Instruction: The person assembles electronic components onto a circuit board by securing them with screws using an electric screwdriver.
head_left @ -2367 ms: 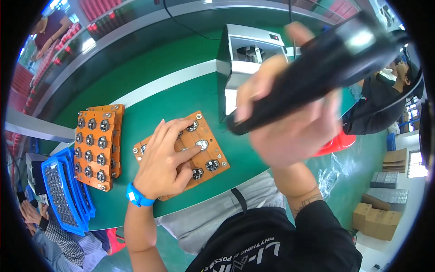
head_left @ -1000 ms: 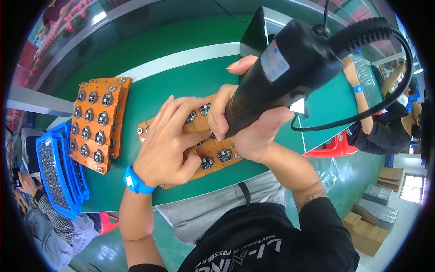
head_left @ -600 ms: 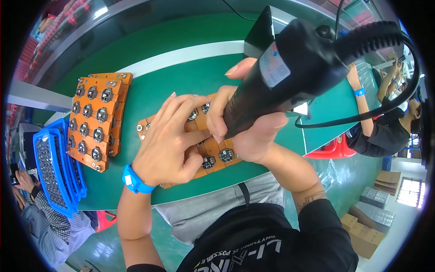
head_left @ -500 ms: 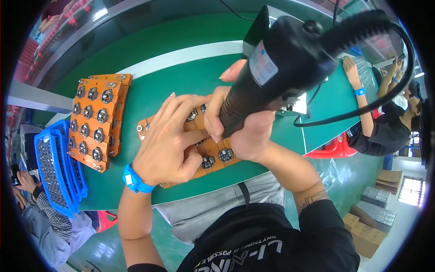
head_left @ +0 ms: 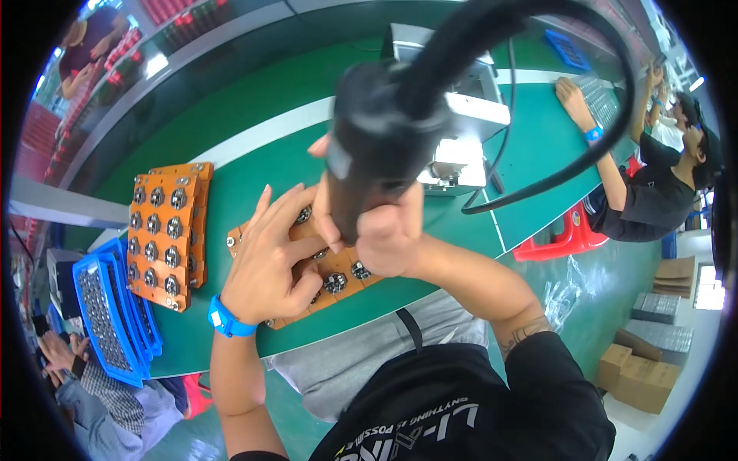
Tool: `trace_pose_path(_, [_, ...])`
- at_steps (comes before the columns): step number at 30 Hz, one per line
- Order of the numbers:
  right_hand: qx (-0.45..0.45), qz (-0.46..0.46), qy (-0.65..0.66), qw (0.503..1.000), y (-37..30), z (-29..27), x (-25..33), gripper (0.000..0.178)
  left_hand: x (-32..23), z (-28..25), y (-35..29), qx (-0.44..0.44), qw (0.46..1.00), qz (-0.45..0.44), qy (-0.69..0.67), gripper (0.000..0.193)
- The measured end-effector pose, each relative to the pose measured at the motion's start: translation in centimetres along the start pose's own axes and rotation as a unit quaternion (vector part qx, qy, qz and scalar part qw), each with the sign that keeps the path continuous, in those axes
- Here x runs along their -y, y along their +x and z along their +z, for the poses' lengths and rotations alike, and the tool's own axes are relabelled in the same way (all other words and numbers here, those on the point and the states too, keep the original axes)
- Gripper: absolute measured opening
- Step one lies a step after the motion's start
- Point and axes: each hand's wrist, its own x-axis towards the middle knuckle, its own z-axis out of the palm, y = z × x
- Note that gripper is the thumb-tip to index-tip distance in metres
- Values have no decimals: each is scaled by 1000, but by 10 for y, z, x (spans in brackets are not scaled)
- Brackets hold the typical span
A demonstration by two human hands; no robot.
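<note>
My right hand is wrapped round the grip of a black electric screwdriver, held upright with its thick cable rising from the top. The driver's tip is hidden behind my right hand, above an orange fixture board. Small round black-and-silver parts sit in the board. My left hand, with a blue wristband, lies across the board's left part. Its outer fingers are stretched out, while thumb and forefinger bend down close to the driver. Both hands cover much of the board.
At the left, stacked orange fixture boards hold similar parts. Beside them are blue trays of small pieces. A metal machine stands behind the driver. A looping black cable hangs at the right. A co-worker's arm rests farther along the table.
The screwdriver and my right hand have shifted left in the picture, and the driver's top looks blurred. The view has also turned slightly. My left hand stays on the board.
</note>
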Motion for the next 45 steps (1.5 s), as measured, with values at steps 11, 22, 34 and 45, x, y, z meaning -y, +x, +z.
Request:
trace_pose_path(11, [-222,-153,-136,953,23,-53,86,94,-1,2,2,-14,999,-29,23,64])
trace_pose_path(22, [-223,-107,-181,952,17,-63,76,85,2,1,2,-20,996,-30,83,65])
trace_pose_path(34, [-154,-128,-121,972,44,3,1,89,2,3,1,-16,994,-46,95,55])
trace_pose_path(45, [-152,-98,-176,968,47,5,-25,90,8,5,-3,-45,993,-33,106,53])
